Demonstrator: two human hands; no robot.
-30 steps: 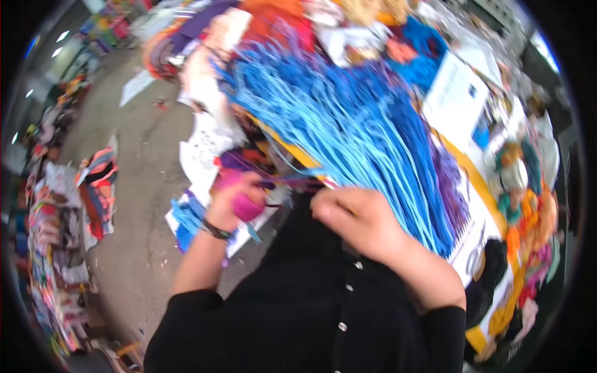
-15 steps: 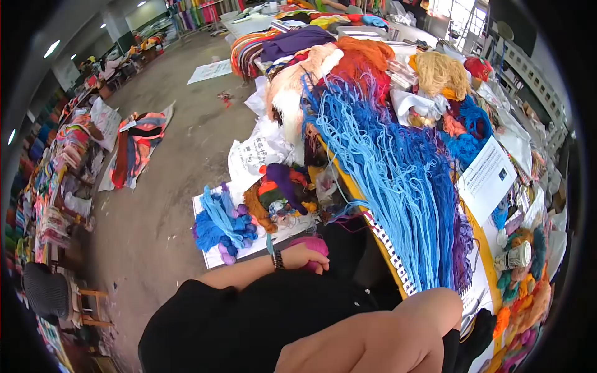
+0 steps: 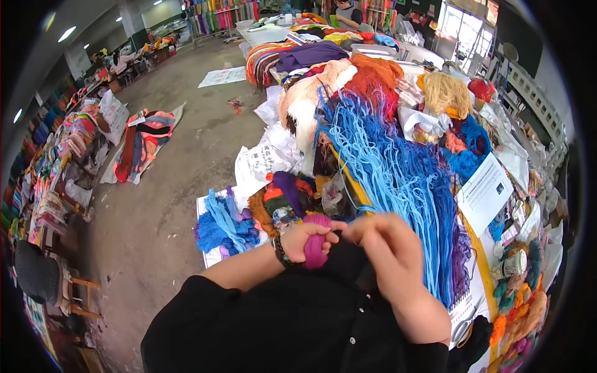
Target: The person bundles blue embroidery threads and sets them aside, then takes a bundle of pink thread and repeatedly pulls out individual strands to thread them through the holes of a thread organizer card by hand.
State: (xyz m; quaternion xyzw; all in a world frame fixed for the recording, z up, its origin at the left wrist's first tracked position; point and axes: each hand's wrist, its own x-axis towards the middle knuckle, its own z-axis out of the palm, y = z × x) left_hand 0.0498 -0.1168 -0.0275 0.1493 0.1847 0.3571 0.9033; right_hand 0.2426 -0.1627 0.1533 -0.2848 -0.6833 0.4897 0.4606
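Observation:
My left hand (image 3: pixel 301 244), with a dark bracelet at the wrist, is wrapped round a magenta yarn ball (image 3: pixel 316 242). Close to its right, my right hand (image 3: pixel 387 245) has thumb and fingers pressed together near the left fingertips. What the right fingers pinch is too small to make out. Long strands of light and dark blue yarn (image 3: pixel 390 180) lie across the yellow-edged table just beyond the right hand. Beyond the left hand are a purple yarn bundle (image 3: pixel 288 191) and a blue yarn bundle (image 3: pixel 225 222).
Scissors (image 3: pixel 463 331) lie near the table's right edge, below a printed sheet (image 3: pixel 485 194) and a white cup (image 3: pixel 511 265). A chair (image 3: pixel 43 273) stands at the lower left. Striped textiles (image 3: pixel 144 146) lie on the floor. A person (image 3: pixel 347 15) is at the far end.
My right hand has risen from the lower right to beside my left hand. The left hand, still round the magenta ball, has turned and shifted slightly upward.

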